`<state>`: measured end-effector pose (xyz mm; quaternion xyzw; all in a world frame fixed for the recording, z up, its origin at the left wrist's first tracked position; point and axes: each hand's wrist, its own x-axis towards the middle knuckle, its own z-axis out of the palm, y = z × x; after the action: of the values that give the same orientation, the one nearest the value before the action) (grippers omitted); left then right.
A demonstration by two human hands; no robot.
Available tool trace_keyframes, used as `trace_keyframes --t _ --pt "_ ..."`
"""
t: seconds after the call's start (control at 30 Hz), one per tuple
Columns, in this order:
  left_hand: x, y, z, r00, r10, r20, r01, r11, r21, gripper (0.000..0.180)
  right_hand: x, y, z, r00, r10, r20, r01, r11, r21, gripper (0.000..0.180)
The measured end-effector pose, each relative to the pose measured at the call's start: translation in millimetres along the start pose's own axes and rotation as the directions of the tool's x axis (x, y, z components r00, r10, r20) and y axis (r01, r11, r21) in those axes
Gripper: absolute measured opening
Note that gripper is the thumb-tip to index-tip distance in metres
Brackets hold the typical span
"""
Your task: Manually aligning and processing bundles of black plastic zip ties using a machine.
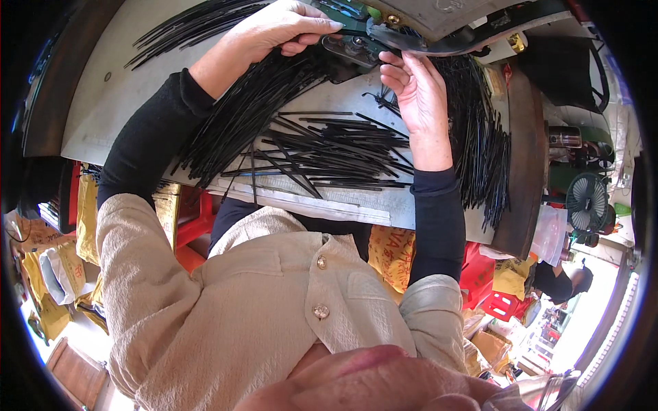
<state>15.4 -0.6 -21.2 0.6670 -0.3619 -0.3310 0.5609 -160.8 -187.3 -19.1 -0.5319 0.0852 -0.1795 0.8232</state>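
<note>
At the top of the view, my left hand (291, 31) is closed, thumb and fingertips pinching a thin black strip (349, 32) beside a machine (439, 15) that looks like a sewing machine. My right hand (417, 85) is raised on the other side of the machine's small dark metal plate (353, 49). Its fingers are curled together at the tips, and what they hold is too small to make out. Below the hands lies a loose pile of short black strips (336, 147). A long black bundle (240, 127) fans out under my left forearm.
More black strips (483, 137) hang over the table's right side, and another bundle (188, 34) lies far left. A pale strip edges the grey tabletop (96, 113) near my lap. A fan (588, 202), a red stool (199, 222) and yellow sacks (391, 253) stand around the table.
</note>
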Motion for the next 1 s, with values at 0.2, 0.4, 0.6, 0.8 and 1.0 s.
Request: trace_keyframes --t 0.2,0.4,0.6,0.8,1.0 --pt "-2.0 2.1 2.2 0.999 0.022 -0.046 -0.015 0.988 0.152 0.036 0.3 -0.1 0.8 1.0 -0.004 -0.002 0.004 1.0 -0.024 0.018" --pt "2.8 0.3 0.8 0.998 0.043 -0.047 -0.033 0.98 0.197 0.038 0.6 0.6 -0.6 1.0 -0.014 -0.003 0.014 1.0 -0.006 0.018" --pt "1.1 -0.2 -0.6 0.999 0.005 -0.043 0.003 0.986 0.169 0.038 0.7 2.0 1.1 1.0 -0.016 0.008 0.016 1.0 -0.023 0.017" --pt "1.0 4.7 0.6 0.999 -0.018 -0.048 0.027 0.981 0.19 0.037 3.7 2.8 -3.8 0.999 0.036 -0.007 -0.036 0.999 -0.02 0.018" --pt "-12.7 29.9 -2.3 0.994 -0.068 0.084 0.068 0.998 0.012 0.028 4.9 2.9 -5.3 0.997 0.074 -0.02 -0.073 0.997 0.029 0.016"
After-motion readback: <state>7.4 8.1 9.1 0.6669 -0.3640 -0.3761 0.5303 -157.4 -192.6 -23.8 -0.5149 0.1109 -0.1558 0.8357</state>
